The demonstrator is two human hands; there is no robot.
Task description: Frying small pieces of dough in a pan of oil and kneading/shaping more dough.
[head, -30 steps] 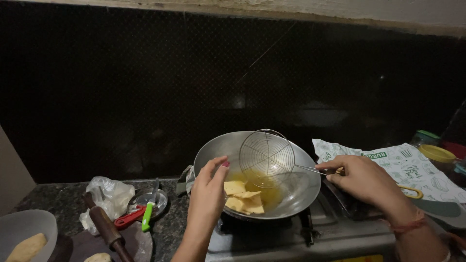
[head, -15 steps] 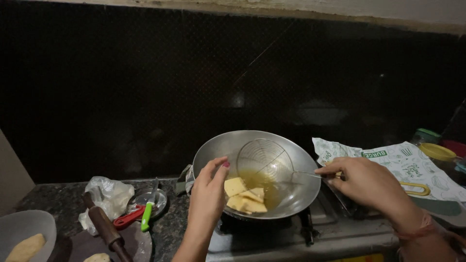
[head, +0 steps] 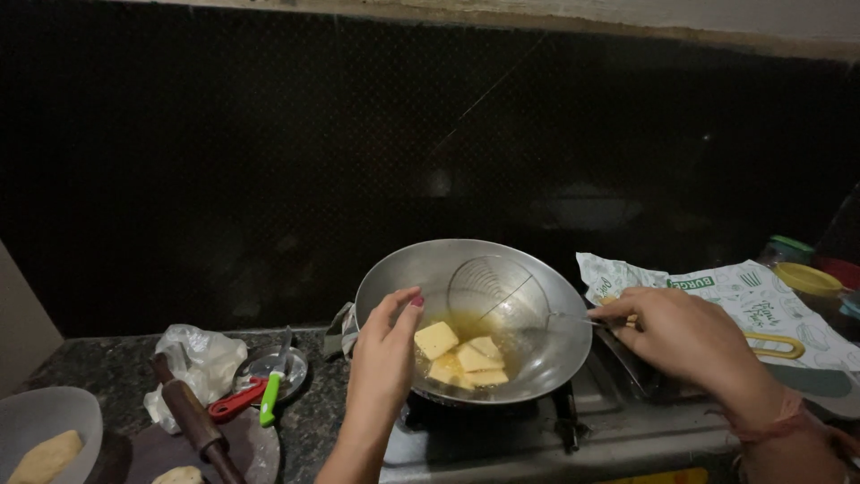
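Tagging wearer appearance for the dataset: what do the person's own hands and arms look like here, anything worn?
Both forearms are bare, no sleeves in view. The left hand has pink-red polish on the thumbnail; no ring or band shows on it. The right hand has a reddish thread or bangle at the wrist. No gloves on either. Dim light leaves finer detail unclear.

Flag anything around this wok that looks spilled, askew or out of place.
Nothing looks spilled or damaged. The wok sits tipped on the burner, its oil and square dough pieces pooled toward the near side. The left hand hovers very close over that oil; the right hand holds the wire skimmer by its handle.
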